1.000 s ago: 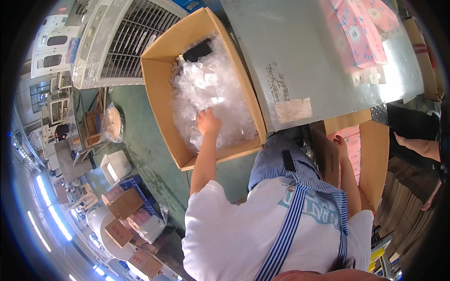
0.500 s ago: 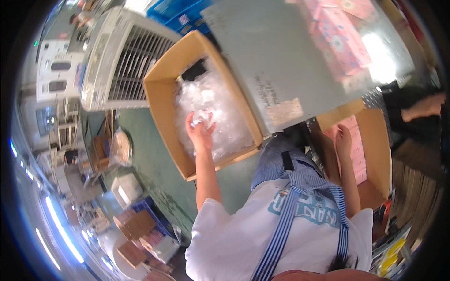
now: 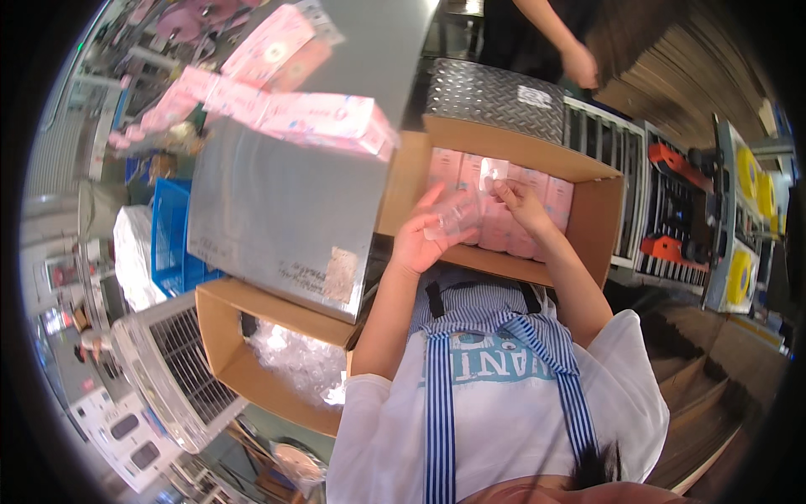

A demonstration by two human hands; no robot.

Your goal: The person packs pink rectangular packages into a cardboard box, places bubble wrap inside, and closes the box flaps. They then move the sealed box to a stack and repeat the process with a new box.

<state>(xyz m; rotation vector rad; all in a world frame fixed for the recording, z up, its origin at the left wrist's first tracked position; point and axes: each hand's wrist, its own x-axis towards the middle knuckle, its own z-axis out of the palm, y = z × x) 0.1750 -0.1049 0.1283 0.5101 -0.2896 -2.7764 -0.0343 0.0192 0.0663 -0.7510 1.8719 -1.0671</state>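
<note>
My left hand (image 3: 424, 239) holds some clear plastic pieces (image 3: 453, 217), the fingers curled loosely around them. Between thumb and fingers of my right hand (image 3: 519, 206), a small clear plastic piece (image 3: 494, 172) is pinched. Both hands are over an open cardboard box (image 3: 600, 210), which contains a row of pink patterned packs (image 3: 558, 197) standing side by side. To the left, another cardboard box (image 3: 277, 294) holds a heap of similar clear plastic pieces (image 3: 298, 357).
A grey metal table (image 3: 285, 202) carries pink patterned packs (image 3: 311, 113) bundled together. Beyond the right box are a black diamond-plate surface (image 3: 478, 92) and a roller conveyor (image 3: 617, 151). Another person's hand (image 3: 579, 65) hangs near it. A blue crate (image 3: 172, 235) stands at left.
My view has turned right. My left hand has left the box of plastic pieces and come over the pink packs with some. My right hand now pinches one piece.
</note>
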